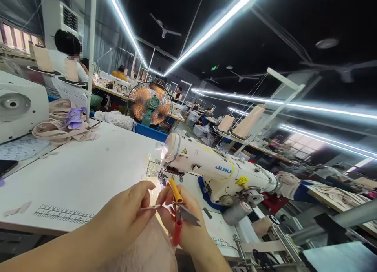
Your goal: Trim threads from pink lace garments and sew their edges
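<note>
My left hand [132, 205] is closed, thumb and fingers pinching the narrow edge of a sheer pale fabric [147, 250] that hangs down toward my lap. Close beside it, my right hand [187, 217] grips a pair of scissors [188, 216] with one yellow and one red handle, the blades pointing right. The right fingertips also meet at the fabric's edge, though fingers partly hide what they pinch. Just beyond both hands stands a white sewing machine [206, 160], its lamp lit over the needle area.
A ruler scale [61, 214] is marked on the white table [118, 162]. Beige straps and a purple cloth [75, 118] lie at the back left, near another machine [22, 107]. A fan [153, 103] stands behind the table. Grey thread cone [238, 213] at right. A person [66, 64] sits far left.
</note>
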The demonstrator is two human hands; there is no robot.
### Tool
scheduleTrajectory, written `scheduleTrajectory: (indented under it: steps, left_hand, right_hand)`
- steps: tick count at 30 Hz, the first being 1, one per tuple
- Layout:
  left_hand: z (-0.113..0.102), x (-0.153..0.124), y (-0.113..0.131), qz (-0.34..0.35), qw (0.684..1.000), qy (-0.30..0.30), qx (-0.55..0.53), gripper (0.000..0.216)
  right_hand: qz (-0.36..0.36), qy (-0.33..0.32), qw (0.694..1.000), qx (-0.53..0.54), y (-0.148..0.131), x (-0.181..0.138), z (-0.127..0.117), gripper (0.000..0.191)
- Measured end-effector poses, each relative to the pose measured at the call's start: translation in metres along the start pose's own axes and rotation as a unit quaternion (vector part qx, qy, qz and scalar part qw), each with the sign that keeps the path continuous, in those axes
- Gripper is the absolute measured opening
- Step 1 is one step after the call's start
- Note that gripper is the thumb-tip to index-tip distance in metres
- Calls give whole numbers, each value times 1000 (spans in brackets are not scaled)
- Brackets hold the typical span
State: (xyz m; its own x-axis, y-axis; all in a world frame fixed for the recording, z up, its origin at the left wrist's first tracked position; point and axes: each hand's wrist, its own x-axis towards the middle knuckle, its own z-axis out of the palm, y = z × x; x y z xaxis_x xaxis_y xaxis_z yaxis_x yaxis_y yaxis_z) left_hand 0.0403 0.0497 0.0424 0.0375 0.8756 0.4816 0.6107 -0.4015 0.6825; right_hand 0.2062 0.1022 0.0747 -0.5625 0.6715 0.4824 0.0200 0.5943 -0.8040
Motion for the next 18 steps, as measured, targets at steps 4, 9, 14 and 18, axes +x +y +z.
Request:
scheduleTrajectory:
  steps: [4, 9, 14, 18]
  left_hand:
    - [-11, 7, 6, -58, 992, -98, -49, 20]
    - [-9, 13, 13, -78, 990, -108, -47, 36]
    - [-6, 14, 10, -95, 990, -102, -8, 39]
    - [-6, 15, 8, -95, 990, -100, 18, 38]
  right_hand:
    - [-12, -24, 999, 33, 10, 1, -3, 17]
    - [-34, -40, 997, 54, 20, 6, -4, 18]
    - [-4, -38, 998, 50, 14, 10, -2, 18]
    - [4, -27, 999, 40, 11, 11, 1, 21]
